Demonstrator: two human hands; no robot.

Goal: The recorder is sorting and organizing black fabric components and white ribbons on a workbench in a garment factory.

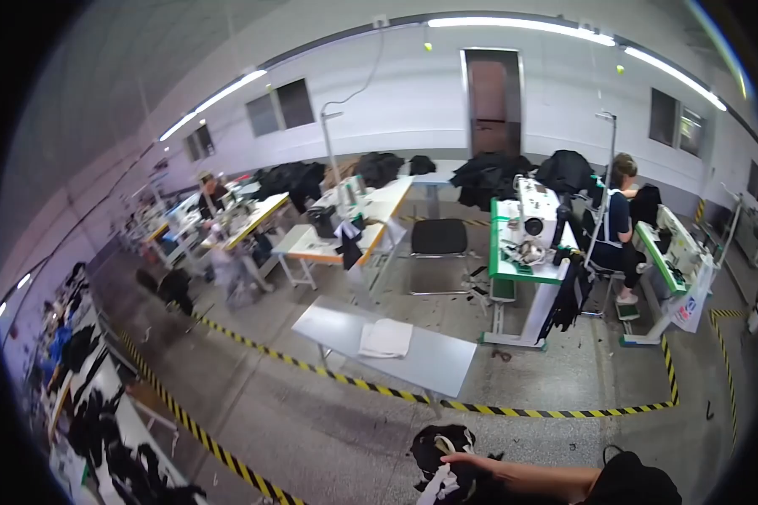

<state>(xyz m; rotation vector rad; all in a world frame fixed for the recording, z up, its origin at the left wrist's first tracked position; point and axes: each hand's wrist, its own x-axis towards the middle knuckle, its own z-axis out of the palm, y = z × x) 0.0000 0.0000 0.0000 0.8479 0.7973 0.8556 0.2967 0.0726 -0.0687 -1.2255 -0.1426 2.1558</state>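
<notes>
From the lower right my right forearm reaches leftward, a black sleeve at its upper end. My right hand (463, 459) is closed at a bundle of black fabric (434, 439) with white or pale strips (436, 486) in it. The fingers are partly hidden by the cloth. Beyond the bundle stands a narrow grey bench (429, 360) with a folded pale cloth (386, 338) on it. My left hand is not in view.
Yellow-black tape (556, 413) marks the floor. Sewing machine tables, one green-edged (504, 227) and one orange-edged (316, 244), stand ahead, with a black chair (439, 239) between. A seated person (619, 223) works at right, another at far left. Black garments (101, 429) cover a left-hand table.
</notes>
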